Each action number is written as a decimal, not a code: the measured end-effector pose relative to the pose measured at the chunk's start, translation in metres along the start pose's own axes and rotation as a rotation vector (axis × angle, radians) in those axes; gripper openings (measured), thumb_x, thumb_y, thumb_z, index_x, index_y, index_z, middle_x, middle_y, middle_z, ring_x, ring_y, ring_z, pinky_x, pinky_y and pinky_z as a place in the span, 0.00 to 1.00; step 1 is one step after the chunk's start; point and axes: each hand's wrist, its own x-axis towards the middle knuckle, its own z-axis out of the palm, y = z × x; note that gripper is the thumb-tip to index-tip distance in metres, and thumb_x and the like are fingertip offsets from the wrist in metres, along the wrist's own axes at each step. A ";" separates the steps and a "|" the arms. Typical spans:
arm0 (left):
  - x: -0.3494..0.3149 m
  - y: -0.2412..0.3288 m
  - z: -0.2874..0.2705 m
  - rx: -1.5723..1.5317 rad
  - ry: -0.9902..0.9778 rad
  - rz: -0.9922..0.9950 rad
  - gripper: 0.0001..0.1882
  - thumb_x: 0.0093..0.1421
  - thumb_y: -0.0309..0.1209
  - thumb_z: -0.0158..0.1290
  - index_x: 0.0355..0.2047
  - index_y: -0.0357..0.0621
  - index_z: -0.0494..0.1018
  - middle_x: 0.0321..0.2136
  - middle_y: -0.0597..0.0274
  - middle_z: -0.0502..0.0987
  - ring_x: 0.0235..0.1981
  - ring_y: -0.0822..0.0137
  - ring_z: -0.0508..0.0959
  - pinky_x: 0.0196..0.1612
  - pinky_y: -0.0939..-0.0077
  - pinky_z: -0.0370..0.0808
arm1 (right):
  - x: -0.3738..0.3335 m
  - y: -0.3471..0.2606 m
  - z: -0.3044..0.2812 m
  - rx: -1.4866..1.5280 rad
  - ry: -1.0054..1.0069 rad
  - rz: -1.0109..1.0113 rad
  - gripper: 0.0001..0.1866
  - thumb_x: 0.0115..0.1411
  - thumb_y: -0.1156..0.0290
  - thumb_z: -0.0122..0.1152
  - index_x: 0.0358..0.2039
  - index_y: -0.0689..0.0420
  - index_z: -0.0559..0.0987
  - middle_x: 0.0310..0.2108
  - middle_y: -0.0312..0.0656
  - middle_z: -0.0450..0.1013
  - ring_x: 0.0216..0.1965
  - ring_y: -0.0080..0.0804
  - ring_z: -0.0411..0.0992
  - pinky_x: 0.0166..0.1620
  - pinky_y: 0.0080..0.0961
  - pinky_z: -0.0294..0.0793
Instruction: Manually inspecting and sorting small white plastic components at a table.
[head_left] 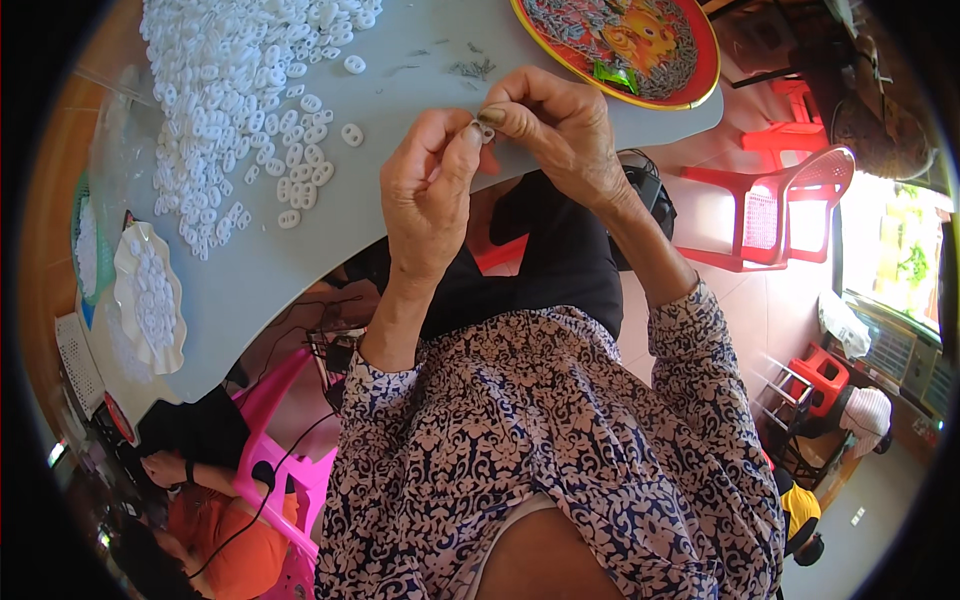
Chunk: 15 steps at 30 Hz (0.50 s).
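Note:
My left hand point(430, 190) and my right hand point(562, 140) meet at the table's near edge, thumbs and forefingers pinched together. Between their fingertips is a small white two-holed plastic piece point(487, 131), mostly covered by the fingers. Whether a metal pin is held with it is hidden. To the left spreads a big heap of similar white oval plastic pieces point(215, 110), with several loose ones along its right side. Beyond my hands lie a few thin grey metal pins point(473, 69). A round red tray point(655, 103) with a yellow rim holds many more pins, right of my right hand.
A green wrapper point(615, 77) lies in the tray. On the grey table point(330, 235), a scalloped cream dish point(172, 345) and a green basket point(82, 215) hold white pieces at left. A person in orange point(240, 545) sits by a pink chair point(262, 425); red chairs point(765, 205) stand right.

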 end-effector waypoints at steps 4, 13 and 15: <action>-0.001 0.001 0.002 0.086 0.013 0.032 0.11 0.63 0.31 0.47 0.37 0.34 0.72 0.24 0.68 0.73 0.26 0.81 0.67 0.32 0.89 0.63 | 0.000 0.000 0.004 -0.088 0.055 -0.010 0.10 0.58 0.69 0.60 0.30 0.64 0.75 0.23 0.35 0.74 0.27 0.16 0.70 0.31 0.15 0.71; 0.002 0.000 -0.005 0.065 0.005 0.039 0.07 0.63 0.28 0.47 0.33 0.35 0.71 0.22 0.67 0.74 0.23 0.83 0.67 0.26 0.90 0.64 | 0.001 0.004 0.000 -0.103 -0.018 -0.026 0.11 0.60 0.65 0.58 0.32 0.62 0.76 0.22 0.33 0.72 0.26 0.14 0.68 0.30 0.14 0.69; 0.002 -0.001 -0.005 0.054 -0.016 0.033 0.07 0.63 0.28 0.47 0.33 0.36 0.71 0.22 0.67 0.74 0.23 0.84 0.68 0.26 0.91 0.64 | 0.000 0.003 -0.001 -0.105 -0.015 -0.018 0.11 0.60 0.65 0.58 0.32 0.62 0.76 0.22 0.32 0.71 0.26 0.14 0.67 0.29 0.14 0.68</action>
